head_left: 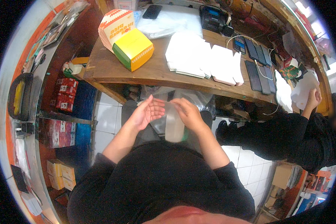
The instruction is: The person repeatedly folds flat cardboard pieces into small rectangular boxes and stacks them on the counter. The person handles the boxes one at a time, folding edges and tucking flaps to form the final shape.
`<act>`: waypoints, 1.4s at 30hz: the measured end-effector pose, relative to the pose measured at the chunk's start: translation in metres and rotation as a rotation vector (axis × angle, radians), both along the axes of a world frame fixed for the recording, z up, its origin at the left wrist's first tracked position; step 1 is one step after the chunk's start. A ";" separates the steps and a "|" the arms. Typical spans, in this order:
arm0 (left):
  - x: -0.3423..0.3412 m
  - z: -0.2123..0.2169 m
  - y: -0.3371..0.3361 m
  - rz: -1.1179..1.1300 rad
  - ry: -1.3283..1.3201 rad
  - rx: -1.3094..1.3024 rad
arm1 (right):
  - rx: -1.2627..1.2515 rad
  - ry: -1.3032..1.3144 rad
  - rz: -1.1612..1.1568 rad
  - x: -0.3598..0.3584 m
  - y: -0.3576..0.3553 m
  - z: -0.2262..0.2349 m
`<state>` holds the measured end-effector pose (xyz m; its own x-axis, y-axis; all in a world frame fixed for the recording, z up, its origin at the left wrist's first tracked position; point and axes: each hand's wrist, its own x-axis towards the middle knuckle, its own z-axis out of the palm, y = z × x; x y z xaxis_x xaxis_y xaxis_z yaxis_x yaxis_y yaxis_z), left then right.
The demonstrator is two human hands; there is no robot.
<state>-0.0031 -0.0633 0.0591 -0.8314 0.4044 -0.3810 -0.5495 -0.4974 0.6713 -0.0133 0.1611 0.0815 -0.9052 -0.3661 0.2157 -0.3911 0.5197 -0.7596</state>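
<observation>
Over my lap my right hand (pixel 186 112) grips a pale carton blank (pixel 174 125), its fingers closed over the upper part. A bit of green shows at the blank's lower right corner. My left hand (pixel 148 112) is beside it, palm turned up, fingers apart and slightly bent. A thin reddish edge runs between the left thumb and my right hand; whether the left thumb presses on it I cannot tell. On the wooden table (pixel 123 76) ahead lie stacks of white carton blanks (pixel 188 54) and a folded yellow, green and orange box (pixel 132 46) with its lid up.
Several phones (pixel 259 74) with white cables lie at the table's right. A plastic-wrapped pack (pixel 171 22) and a dark device (pixel 214 18) stand at the back. At right, a co-worker's hand (pixel 314 98) holds a white blank. Shelves with red boxes (pixel 66 93) line the left.
</observation>
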 end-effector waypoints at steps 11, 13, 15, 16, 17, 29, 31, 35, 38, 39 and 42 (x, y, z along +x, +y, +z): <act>0.007 -0.002 0.017 0.150 0.178 -0.360 | -0.121 -0.024 -0.193 0.008 -0.014 -0.013; 0.009 -0.003 0.025 0.211 0.265 -0.513 | -0.184 -0.125 -0.212 0.013 -0.020 -0.011; 0.013 -0.003 0.031 0.274 0.369 -0.693 | -0.226 -0.180 -0.218 0.017 -0.025 -0.011; 0.014 -0.003 0.034 0.302 0.427 -0.771 | -0.237 -0.184 -0.213 0.019 -0.027 -0.013; 0.016 -0.003 0.036 0.332 0.486 -0.849 | -0.249 -0.189 -0.209 0.020 -0.028 -0.014; 0.023 -0.002 0.054 0.403 0.936 -1.087 | -0.575 -0.308 -0.292 0.026 -0.036 -0.030; 0.025 -0.007 0.059 0.491 0.977 -1.004 | -0.498 -0.176 -0.281 0.030 -0.043 -0.030; 0.017 -0.026 0.040 0.387 0.465 -0.738 | -0.337 -0.040 -0.065 0.029 -0.036 -0.037; 0.016 -0.039 0.027 0.473 0.295 -0.343 | -0.310 0.124 -0.336 0.010 -0.027 -0.049; 0.014 -0.040 0.026 0.500 0.345 -0.364 | -0.259 0.018 -0.345 0.003 -0.027 -0.053; 0.014 -0.037 0.029 0.663 0.076 -0.311 | -0.469 -0.584 -0.189 0.004 -0.011 -0.051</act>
